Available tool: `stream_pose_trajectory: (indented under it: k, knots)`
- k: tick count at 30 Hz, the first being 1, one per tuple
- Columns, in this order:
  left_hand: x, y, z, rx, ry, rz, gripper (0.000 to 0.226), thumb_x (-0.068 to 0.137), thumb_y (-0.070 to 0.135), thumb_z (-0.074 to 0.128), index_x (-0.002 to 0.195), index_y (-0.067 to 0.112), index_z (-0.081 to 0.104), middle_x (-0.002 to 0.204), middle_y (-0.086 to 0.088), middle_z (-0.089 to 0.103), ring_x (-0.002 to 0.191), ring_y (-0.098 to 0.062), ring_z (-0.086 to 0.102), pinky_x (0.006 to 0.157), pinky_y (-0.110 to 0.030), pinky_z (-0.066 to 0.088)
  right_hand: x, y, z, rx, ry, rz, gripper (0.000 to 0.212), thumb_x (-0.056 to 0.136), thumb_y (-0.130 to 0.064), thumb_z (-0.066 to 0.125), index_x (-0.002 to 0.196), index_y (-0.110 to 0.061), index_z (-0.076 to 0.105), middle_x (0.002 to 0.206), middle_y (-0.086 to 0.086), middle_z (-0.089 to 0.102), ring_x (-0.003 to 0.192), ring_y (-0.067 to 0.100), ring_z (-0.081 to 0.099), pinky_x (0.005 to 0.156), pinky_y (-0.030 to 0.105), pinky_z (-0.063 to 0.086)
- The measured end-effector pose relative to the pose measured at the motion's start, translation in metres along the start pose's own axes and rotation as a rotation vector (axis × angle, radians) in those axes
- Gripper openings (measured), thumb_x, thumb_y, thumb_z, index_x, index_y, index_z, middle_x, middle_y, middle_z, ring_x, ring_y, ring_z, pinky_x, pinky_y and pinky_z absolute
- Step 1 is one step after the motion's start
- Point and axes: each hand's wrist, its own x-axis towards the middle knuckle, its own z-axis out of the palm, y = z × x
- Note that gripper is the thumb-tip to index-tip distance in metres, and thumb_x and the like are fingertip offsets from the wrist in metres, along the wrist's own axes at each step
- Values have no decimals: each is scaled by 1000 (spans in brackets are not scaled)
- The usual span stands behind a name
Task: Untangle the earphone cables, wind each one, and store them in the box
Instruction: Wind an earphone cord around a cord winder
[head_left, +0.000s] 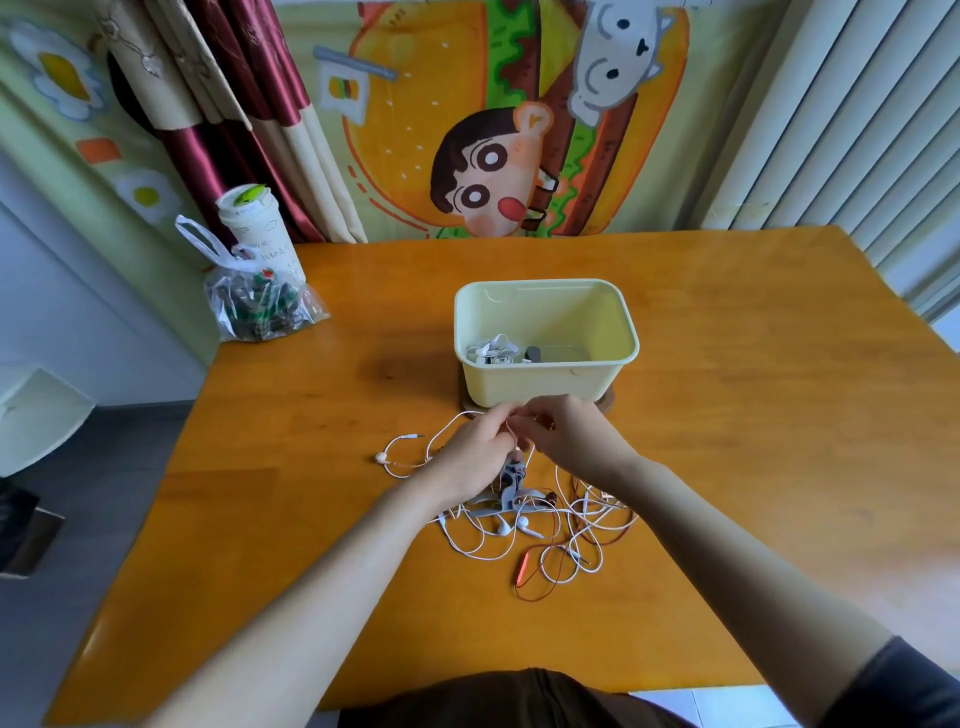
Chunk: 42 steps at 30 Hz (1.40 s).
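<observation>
White cable (451, 425), that's the strand in play, and both hands have it. The left hand (475, 460) and the right hand (569, 434) meet fingertip to fingertip just in front of the pale yellow box (540, 387). Each has its fingers curled in and pinches the same thin strand where the two come together.

From that pinch the free end loops away to the left, lying flat on the orange wooden table (727, 415). It ends in an earbud (382, 458), with a plug (415, 436) beside it. So the loose length runs leftward, on the left hand's side.

The trouble lies the other way. The tangle (524, 512) sits under the wrists and nearer the person, white loops knotted with a thin red cable (527, 569) that trails off to the right.

My read: this is mid-untangle, and the white strand needs drawing up and left, clear of that knot.

One wound white set (493, 354) already lies in the box's left end, next to something dark I can't make out. The box stands just beyond the hands, about equally close to either one.
</observation>
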Motion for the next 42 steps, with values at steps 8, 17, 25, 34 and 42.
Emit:
stream_pose_trajectory:
  k: [8,17,25,34,42]
  knots:
    - [1,-14,-9,168,38,7,34,102,23,39,85,9,64,59,3,41,54,-7,36,52,-20,28,-8,21,-10,-23,-95,26,22,84,-44,64,71,-27,58,64,-7,54,60,10,49,55,26,40]
    - [1,-100,-42,575,223,-412,36,99,6,34,80,18,62,99,-11,63,86,-24,56,70,-33,43,-15,55,-36,-218,-46,220,30,84,-48,63,67,-24,57,59,-11,52,54,5,46,47,21,31]
    - [-1,-19,-3,175,92,5,46,97,13,50,141,21,40,133,5,52,115,-9,51,96,-22,37,-4,16,-13,-77,-21,3,24,89,-34,61,69,-24,54,62,-9,53,58,7,48,53,24,38]
    - [6,-62,-36,196,356,-153,37,101,9,32,71,22,49,65,-3,45,59,-18,41,50,-25,30,-10,46,-30,-50,-70,130,27,90,-38,59,75,-15,64,60,-11,53,53,7,46,48,17,32]
    - [-7,-123,-55,490,328,-572,30,99,4,35,106,7,65,124,-17,60,113,-32,55,88,-34,43,-10,70,-28,-93,-8,240,27,89,-37,61,79,-11,62,65,-4,55,60,11,48,49,18,32]
